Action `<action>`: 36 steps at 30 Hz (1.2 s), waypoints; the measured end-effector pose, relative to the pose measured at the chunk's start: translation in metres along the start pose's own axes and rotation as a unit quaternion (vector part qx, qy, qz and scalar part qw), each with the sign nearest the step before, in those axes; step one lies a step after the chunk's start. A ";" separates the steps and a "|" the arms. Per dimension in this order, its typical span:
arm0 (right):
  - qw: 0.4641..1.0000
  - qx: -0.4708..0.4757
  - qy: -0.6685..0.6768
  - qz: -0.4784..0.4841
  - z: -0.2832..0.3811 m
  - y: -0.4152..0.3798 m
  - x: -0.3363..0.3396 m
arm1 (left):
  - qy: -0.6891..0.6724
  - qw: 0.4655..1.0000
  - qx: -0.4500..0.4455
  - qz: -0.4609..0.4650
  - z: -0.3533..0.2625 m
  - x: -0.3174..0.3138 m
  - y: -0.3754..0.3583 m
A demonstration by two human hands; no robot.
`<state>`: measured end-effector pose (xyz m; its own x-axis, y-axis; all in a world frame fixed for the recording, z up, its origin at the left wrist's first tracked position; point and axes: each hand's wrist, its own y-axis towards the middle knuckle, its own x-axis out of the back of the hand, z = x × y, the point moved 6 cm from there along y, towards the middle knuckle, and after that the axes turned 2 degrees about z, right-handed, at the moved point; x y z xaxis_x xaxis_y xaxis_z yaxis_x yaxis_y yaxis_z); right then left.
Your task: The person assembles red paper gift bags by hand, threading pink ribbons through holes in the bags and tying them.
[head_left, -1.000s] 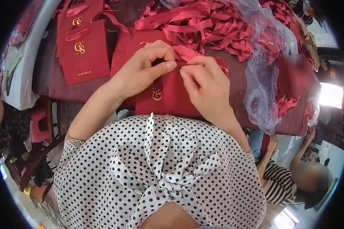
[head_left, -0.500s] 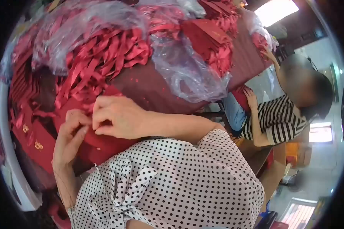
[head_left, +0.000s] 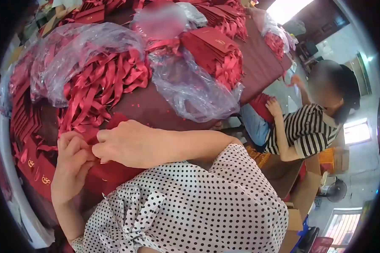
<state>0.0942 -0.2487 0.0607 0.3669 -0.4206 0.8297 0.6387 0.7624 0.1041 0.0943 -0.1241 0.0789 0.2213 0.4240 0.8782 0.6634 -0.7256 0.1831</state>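
Observation:
My left hand point(head_left: 74, 162) and my right hand point(head_left: 124, 143) meet over a dark red piece point(head_left: 112, 175) at the table's near edge. Both have bent, pinched fingers. A red ribbon point(head_left: 88, 134) runs in at the fingertips; which fingers grip it is hard to make out. Just beyond lies a heap of loose red ribbons point(head_left: 114, 80), partly under clear plastic point(head_left: 84, 38). To the left, red pieces with gold print point(head_left: 42, 170) lie overlapped.
Clear plastic point(head_left: 194, 92) and a stack of red pieces with ribbons point(head_left: 211, 46) lie farther on the dark red table point(head_left: 143, 107). A person in a striped top point(head_left: 304, 130) sits at the right, holding a red piece. A fan point(head_left: 337, 190) stands behind.
The view has shifted a little. My hands remain close together at the ribbon, my left fingers curled more. The other person's far hand has moved away from the plastic-covered ribbons on the table.

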 end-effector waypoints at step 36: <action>0.997 0.066 0.037 -0.031 0.010 0.043 0.034 | -0.397 0.908 0.070 -0.116 0.000 -0.054 -0.052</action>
<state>0.1273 -0.2256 0.0992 0.3808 -0.5003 0.7776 0.5695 0.7894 0.2290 0.0474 -0.1093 0.0224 0.4723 0.8541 0.2180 0.8303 -0.5141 0.2153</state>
